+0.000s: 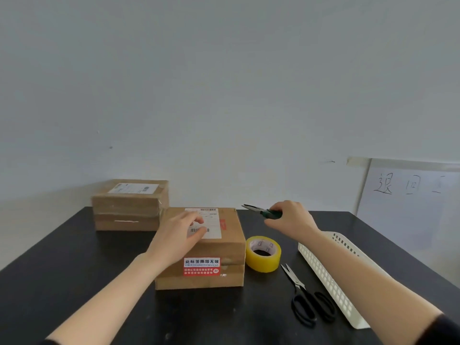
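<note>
Box sits mid-table with its label facing up and a red sticker on its near face. Your left hand lies flat on the lid, fingers straight across the label and grasping nothing. The likely purpose is to press down so the box cannot slide when a tool meets it.

Your right hand is clenched round the green handles of the pliers. It holds them in the air at 1 o'clock from the box, nose aimed toward 9 o'clock at the lid's far right corner. That aim suggests the tip goes to the lid next, so keep the left fingers out of its line.

Tape lies flat at 3 o'clock, just beside the box wall and within easy reach for resealing. Scissors lie closed at 4 o'clock, tips pointing away from you. The basket runs alongside them, partly under your right forearm.

Two more boxes are stacked at 10 o'clock by the far edge of the table, well apart from the work. A whiteboard with handwriting leans at 2 o'clock.
</note>
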A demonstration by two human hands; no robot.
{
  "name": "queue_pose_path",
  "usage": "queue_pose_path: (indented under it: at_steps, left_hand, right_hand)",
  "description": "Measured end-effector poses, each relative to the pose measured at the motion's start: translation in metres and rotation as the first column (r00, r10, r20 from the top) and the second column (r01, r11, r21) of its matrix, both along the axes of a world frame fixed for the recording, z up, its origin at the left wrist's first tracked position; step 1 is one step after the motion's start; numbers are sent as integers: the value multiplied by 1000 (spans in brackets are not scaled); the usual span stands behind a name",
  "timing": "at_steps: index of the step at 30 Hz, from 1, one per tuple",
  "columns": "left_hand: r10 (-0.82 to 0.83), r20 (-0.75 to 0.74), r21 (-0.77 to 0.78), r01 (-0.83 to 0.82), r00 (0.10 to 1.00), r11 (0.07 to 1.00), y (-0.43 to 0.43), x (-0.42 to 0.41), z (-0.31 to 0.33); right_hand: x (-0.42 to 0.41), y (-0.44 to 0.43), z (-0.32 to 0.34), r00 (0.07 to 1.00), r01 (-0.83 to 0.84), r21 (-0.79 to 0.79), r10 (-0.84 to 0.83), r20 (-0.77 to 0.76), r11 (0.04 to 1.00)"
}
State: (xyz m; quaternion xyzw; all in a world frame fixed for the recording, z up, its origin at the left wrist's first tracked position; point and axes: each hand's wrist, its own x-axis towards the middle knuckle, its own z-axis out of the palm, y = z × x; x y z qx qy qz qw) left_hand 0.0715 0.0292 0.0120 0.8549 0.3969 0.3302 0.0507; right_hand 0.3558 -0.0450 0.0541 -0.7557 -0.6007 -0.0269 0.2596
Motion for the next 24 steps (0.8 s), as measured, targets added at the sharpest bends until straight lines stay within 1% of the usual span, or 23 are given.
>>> queue_pose_path:
  at_steps: [4, 8, 12, 17, 20, 24]
  left_hand:
    - [34, 0, -13, -34, 999, 999, 7, -17, -4]
    - [46, -14, 20, -45, 999, 999, 14, -31, -9]
    - [57, -4, 44, -57, 998, 997, 17, -38, -14]
    - [53, 19, 46, -54, 998, 998, 18, -38, -18]
    - [56, 24, 53, -57, 998, 997, 19, -37, -18]
    - [60, 38, 57, -62, 997, 996, 20, -37, -20]
  right_hand:
    - [-23, 20, -3, 998, -56, -3, 56, 21, 998]
    - [-44, 36, -10, 995, -92, -17, 93, 37, 996]
    - [-59, 49, -19, 993, -114, -51, 115, 15, 992]
    - [-69, 59, -23, 990, -130, -68, 133, 48, 989]
    - [-70, 61, -23, 992, -113, -77, 117, 47, 991]
    - [-67, 62, -23, 998, -35, -100, 40, 47, 994]
